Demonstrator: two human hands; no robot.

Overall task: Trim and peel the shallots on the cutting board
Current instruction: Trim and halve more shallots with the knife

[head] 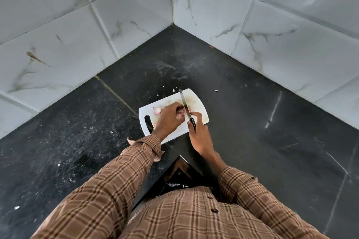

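A white cutting board (196, 101) with a handle slot lies on the black counter. My left hand (169, 118) grips a pinkish shallot (180, 113) over the board's middle. My right hand (198, 134) holds a knife (184, 101) by its black handle, and the blade lies against the shallot's right side, tip pointing away from me. A pale peeled shallot piece (157, 110) rests on the board just left of my left hand.
The black stone counter (252, 122) fills a corner between two white marble-tiled walls (77, 35). Small bits of peel are scattered on the counter around the board's far edge (173, 90). The counter's inner corner edge (180, 158) lies near my body.
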